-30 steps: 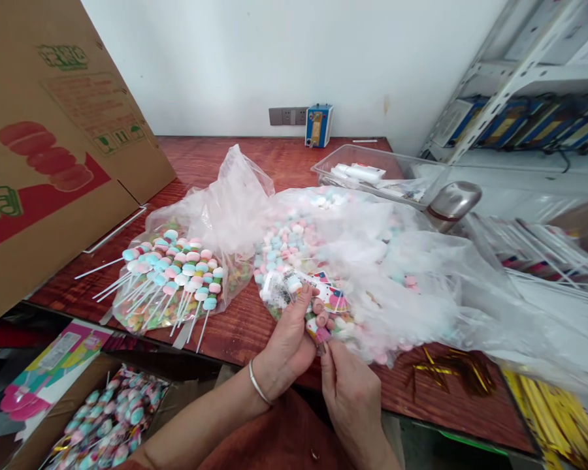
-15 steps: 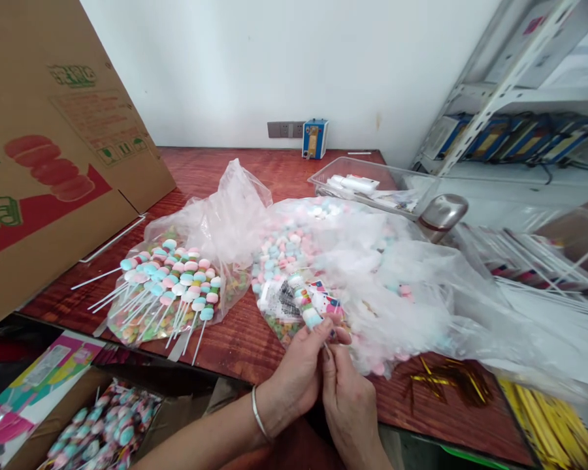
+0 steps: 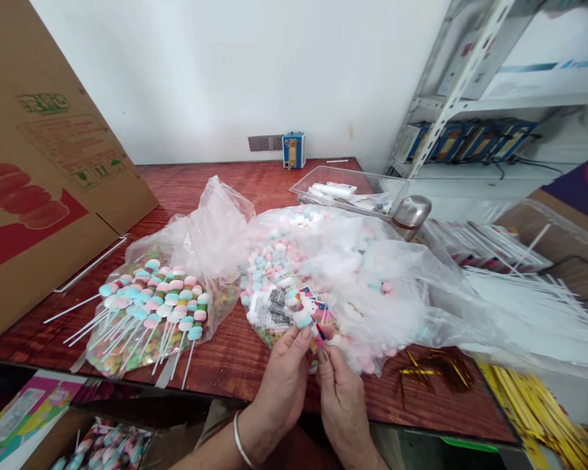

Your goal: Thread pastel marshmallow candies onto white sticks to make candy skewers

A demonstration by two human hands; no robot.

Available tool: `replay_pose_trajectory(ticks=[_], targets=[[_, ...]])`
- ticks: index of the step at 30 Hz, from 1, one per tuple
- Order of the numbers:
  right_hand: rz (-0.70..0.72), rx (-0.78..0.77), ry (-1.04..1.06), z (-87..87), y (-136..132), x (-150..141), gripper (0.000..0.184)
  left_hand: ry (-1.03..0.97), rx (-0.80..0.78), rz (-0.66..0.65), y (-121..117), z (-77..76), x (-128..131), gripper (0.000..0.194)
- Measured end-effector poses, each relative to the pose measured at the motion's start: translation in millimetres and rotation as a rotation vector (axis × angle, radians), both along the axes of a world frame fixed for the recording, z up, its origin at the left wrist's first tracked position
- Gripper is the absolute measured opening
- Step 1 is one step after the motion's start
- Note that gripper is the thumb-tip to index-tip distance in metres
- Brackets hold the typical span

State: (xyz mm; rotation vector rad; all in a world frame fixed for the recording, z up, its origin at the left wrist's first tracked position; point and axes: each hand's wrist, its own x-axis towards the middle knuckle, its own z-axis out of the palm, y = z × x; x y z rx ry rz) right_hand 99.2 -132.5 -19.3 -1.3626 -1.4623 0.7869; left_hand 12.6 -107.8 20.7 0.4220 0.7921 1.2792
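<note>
A marshmallow skewer (image 3: 301, 314) in pale blue, white, pink and green stands tilted above the bags, apparently in a clear wrapper. My left hand (image 3: 283, 369), with a bangle at the wrist, is closed round its lower end. Beside it my right hand (image 3: 342, 391) is closed in a pinch, thumb against fingers, just right of the skewer's base; what lies in that pinch is hidden. Behind the hands a clear bag of marshmallows (image 3: 274, 251) lies with printed cards (image 3: 318, 307) on it. To the left, several finished skewers (image 3: 169, 294) rest on a bag of gummy candies (image 3: 122, 356).
A large cardboard box (image 3: 68, 143) stands at left. At right are a steel flask (image 3: 411, 215), a clear plastic tray (image 3: 347, 186), white sticks (image 3: 529, 307) and gold twist ties (image 3: 434, 372). An open carton of wrapped skewers (image 3: 108, 447) is below the table's front edge.
The view has turned slightly right, so things sit further left. My hands have come a little apart at the skewer's base, and a coloured patch shows between them.
</note>
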Motion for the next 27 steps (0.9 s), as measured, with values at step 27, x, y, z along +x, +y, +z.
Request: replay_pose_trajectory(ticks=[27], targets=[[-0.066, -0.248, 0.087, 18.1, -32, 45, 0.022, 0.401, 0.170, -0.128, 14, 6.2, -48, 0.017]])
